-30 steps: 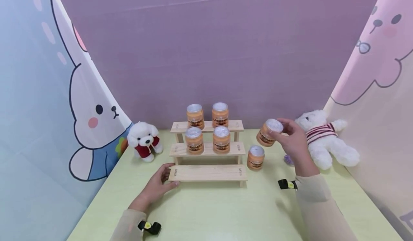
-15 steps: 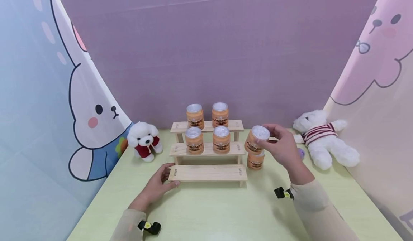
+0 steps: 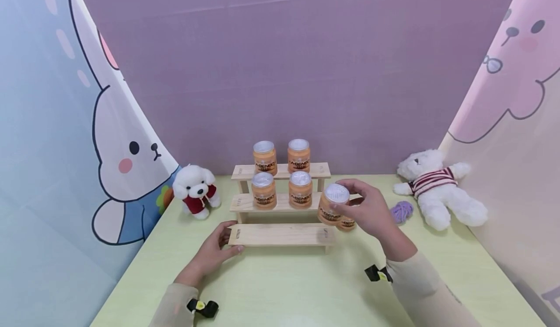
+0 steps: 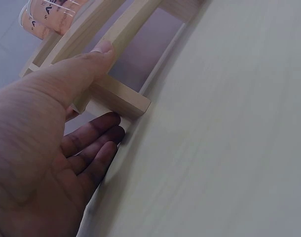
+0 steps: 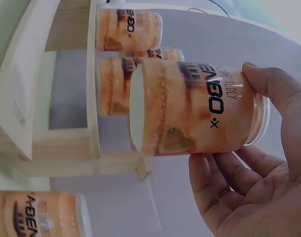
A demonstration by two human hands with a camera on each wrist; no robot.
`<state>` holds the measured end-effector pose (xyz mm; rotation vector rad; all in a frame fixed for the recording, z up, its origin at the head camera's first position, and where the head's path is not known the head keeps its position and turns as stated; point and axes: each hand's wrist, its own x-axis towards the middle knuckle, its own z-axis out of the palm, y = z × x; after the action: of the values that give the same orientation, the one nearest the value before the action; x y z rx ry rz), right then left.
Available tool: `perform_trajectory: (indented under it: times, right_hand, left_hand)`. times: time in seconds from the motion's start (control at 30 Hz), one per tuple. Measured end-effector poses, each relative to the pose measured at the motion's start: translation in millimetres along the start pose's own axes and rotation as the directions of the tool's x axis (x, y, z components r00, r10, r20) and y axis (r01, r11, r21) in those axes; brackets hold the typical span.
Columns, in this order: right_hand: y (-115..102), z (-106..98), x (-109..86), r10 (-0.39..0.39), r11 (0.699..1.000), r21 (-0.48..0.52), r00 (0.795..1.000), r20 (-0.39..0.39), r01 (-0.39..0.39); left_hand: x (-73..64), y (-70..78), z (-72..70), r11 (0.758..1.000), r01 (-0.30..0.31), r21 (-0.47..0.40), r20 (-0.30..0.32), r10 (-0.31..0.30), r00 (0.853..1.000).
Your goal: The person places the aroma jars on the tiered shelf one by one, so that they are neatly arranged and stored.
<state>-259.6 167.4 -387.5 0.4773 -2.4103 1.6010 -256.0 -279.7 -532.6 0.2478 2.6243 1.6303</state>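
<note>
My right hand (image 3: 365, 208) pinches an orange can (image 5: 200, 106) with a silver lid between thumb and fingers. This can is held in the air, slightly tilted, just right of a three-step wooden display stand (image 3: 282, 234). Behind it, partly hidden, another orange can (image 3: 347, 224) stands on the table. My left hand (image 3: 216, 249) grips the left end of the stand's lowest step; in the left wrist view the thumb (image 4: 98, 54) lies on the plank and the other fingers extend below, near the leg. Two cans stand on the middle step and two on the top step.
A white plush dog (image 3: 194, 191) in red sits left of the stand. To the right lie a white plush bear (image 3: 439, 186) in a striped top and a purple yarn bundle (image 3: 401, 212). A purple backdrop (image 3: 280, 74) closes off the table's far side.
My right hand has carried the can left and down, from beside the bear toward the stand, passing in front of the can on the table. The left hand keeps its place.
</note>
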Motion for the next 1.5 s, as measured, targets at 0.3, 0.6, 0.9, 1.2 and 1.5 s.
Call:
perform_trajectory:
  times: [0.3, 0.6, 0.9, 1.2, 1.5]
  right_hand:
    - [-5.5, 19.8, -5.2, -0.029, 0.998, 0.06, 0.997, 0.075, 0.025]
    - [-4.4, 38.6, -4.9, -0.072, 0.997, 0.046, 0.991, 0.11, 0.067]
    - [-6.1, 59.7, -4.9, -0.068, 0.996, 0.075, 0.985, 0.162, 0.057]
    - [-7.3, 85.2, -3.8, -0.031, 0.998, 0.055, 0.985, 0.169, 0.022]
    - [-7.0, 108.1, -1.7, -0.022, 0.998, 0.061, 0.985, 0.169, 0.012]
  left_hand:
    - [0.4, -0.6, -0.5, 1.0, -0.015, 0.004, -0.002, 0.015, 1.0]
    - [-0.2, 1.3, -0.3, 1.0, -0.012, 0.003, -0.004, 0.012, 1.0]
    - [0.9, -1.5, -0.4, 0.999, -0.035, 0.009, -0.003, 0.035, 0.999]
    - [0.9, -1.9, 0.1, 0.999, -0.044, 0.014, 0.0, 0.044, 0.999]
    - [0.0, 0.9, 0.9, 0.999, -0.053, -0.012, 0.003, 0.053, 0.999]
